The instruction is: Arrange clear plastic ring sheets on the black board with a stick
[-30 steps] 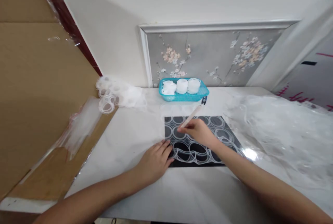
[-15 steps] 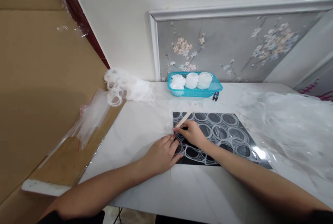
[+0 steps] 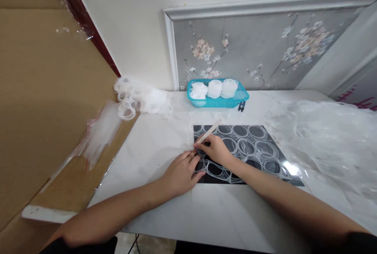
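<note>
A black mat (image 3: pixel 253 155) lies on the white table (image 3: pixel 165 144), covered by a clear film with several ring shapes cut in it (image 3: pixel 250 146). My right hand (image 3: pixel 216 150) grips a flat wooden stick (image 3: pixel 209 131), its lower end at the mat's left edge. My left hand (image 3: pixel 181 171) lies flat, fingertips pressing the film at the mat's left edge, just beside the right hand.
A turquoise basket (image 3: pixel 218 98) with three white rolls stands at the back by the wall. Loose clear rings and film scraps (image 3: pixel 138 100) pile at the back left. A heap of clear film (image 3: pixel 326 140) fills the right side. Cardboard (image 3: pixel 44 100) and a plastic bag (image 3: pixel 101 132) lie left.
The right hand with the stick has slid left along the mat toward its left edge. The left hand stayed at that edge and the two hands now nearly touch. The view shifted slightly.
</note>
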